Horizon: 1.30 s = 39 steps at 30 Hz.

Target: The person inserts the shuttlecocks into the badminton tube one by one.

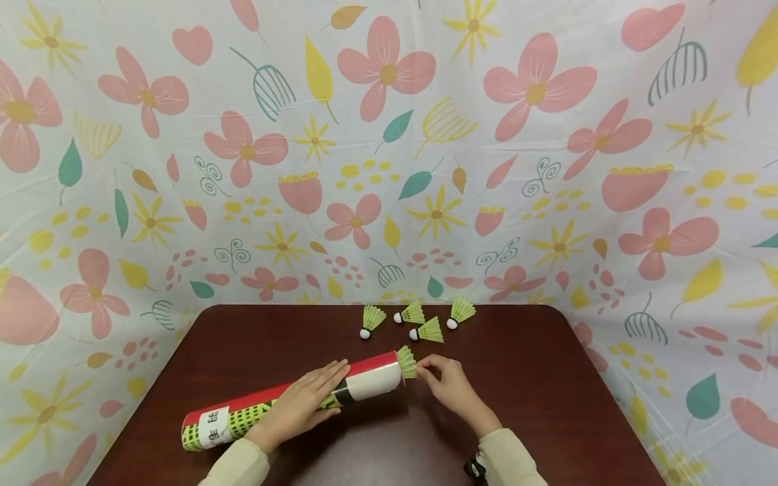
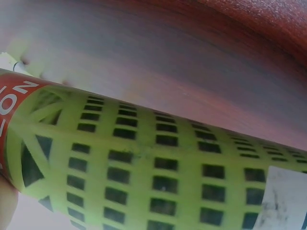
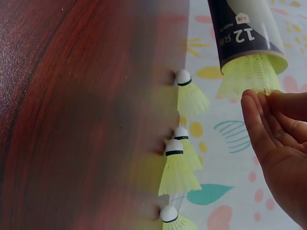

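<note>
A long shuttlecock tube (image 1: 372,379) lies slanted across the table, red on its upper side, with a green grid pattern, a white label and a white end section. My left hand (image 1: 304,403) grips it around the middle, fingers over the top and thumb on the near side. At the tube's right mouth, a yellow-green shuttlecock (image 3: 248,72) sits with its skirt sticking out and its head hidden inside. Thumb and fingertips of my right hand (image 1: 451,388) pinch the edge of that skirt. In the left wrist view, the tube's green grid side (image 2: 144,158) fills the lower part.
Several loose shuttlecocks with white heads, among them one on the left (image 1: 371,321) and one on the right (image 1: 460,312), lie near the far edge of the dark red-brown table (image 1: 516,351). A flower-patterned cloth (image 1: 389,169) hangs behind the table.
</note>
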Each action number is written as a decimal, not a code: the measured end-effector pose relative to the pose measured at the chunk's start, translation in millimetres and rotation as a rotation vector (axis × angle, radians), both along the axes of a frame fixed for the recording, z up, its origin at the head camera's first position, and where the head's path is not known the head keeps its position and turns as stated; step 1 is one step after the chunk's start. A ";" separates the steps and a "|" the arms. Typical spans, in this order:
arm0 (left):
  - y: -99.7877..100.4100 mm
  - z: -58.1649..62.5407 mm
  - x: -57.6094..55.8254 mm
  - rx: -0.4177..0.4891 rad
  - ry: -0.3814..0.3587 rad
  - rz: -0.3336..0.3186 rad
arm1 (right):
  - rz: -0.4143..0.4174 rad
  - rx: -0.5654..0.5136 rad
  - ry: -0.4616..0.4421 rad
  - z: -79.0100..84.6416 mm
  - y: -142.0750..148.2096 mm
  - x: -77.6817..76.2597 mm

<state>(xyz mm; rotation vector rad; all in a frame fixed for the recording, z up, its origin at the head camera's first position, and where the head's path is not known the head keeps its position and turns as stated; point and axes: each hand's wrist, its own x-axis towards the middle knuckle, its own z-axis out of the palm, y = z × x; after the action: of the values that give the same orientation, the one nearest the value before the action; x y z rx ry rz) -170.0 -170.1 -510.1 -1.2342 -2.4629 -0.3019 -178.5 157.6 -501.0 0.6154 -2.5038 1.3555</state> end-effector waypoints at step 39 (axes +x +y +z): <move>2.0 -1.7 0.7 0.016 0.012 -0.035 | 0.083 0.078 -0.004 -6.8 -3.7 -6.6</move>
<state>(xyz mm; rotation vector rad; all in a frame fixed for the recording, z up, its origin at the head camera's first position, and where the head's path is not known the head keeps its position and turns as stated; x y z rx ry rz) -169.3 -168.2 -511.8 -1.2694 -2.4260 -0.3219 -185.1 153.9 -507.8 0.7413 -2.5708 1.2923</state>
